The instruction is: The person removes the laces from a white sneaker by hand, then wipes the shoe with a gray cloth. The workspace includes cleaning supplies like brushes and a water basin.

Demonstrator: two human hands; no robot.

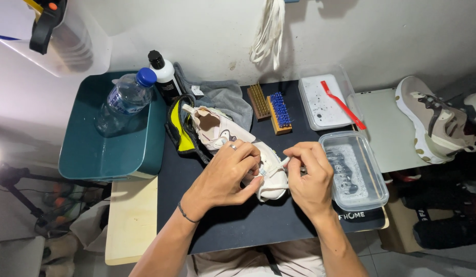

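Observation:
A white and beige sneaker (220, 132) lies on its side on the black mat (238, 225), toe toward me. My left hand (233, 172) wears a ring and grips the shoe's front part from above. My right hand (312, 177) is closed around a small tool with a pale handle, its tip touching the toe's side. The tool's working end is hidden by my fingers.
A clear tub of foamy water (353, 172) stands just right of my right hand. Behind it lie a lid with a red brush (343, 105), two scrub brushes (271, 107), a grey cloth (222, 95), a bottle (165, 77) and a teal bin holding a water bottle (122, 100). A second sneaker (433, 120) rests at the right.

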